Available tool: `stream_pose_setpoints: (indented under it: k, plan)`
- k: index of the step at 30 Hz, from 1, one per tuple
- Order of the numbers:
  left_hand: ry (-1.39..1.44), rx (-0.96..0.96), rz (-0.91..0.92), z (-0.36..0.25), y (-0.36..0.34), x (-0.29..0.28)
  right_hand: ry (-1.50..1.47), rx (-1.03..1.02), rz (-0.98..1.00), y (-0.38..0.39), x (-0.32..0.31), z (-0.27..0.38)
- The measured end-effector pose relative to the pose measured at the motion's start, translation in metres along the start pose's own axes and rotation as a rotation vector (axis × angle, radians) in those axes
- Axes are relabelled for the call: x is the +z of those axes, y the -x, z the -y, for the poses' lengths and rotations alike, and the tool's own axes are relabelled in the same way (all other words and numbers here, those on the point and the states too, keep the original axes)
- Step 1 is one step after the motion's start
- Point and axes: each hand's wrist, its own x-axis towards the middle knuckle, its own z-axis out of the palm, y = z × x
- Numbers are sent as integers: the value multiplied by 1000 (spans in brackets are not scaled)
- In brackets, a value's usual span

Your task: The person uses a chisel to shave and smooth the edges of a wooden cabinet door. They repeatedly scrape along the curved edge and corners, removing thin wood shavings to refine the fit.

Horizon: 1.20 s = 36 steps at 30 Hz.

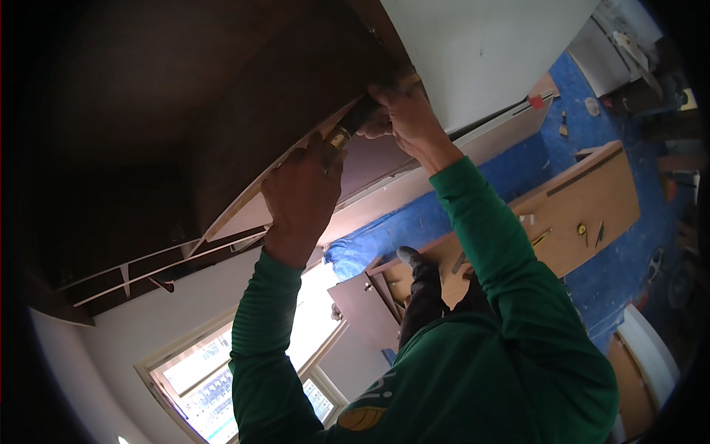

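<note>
Green sleeves reach up by a dark cupboard. The left hand and right hand are both closed on a dark tool, one at each end, likely to keep it steady. It sits by a pale board edge; shade and blur make its kind hard to tell. A blue sheet lies below, perhaps to catch dirt.
</note>
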Motion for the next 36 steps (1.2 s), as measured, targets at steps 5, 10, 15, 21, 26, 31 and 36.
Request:
stream_pose_setpoints:
  k: [5,10,15,21,26,31,36]
  plan:
    - [27,-74,36,-6,8,4,19,40,-19,0,2,3]
    - [18,-51,-11,-6,14,17,59,-11,27,-7,-3,1]
    - [13,-61,-27,-6,12,23,115,-16,66,-12,-5,3]
    - [50,-56,-23,-2,18,17,95,-4,65,6,-1,4]
    - [44,-74,-44,-7,19,14,54,35,33,6,-7,-2]
    - [46,-14,-42,-6,12,16,49,19,15,2,-9,6]
    - [61,-20,-30,-7,6,15,51,20,12,-1,-10,7]
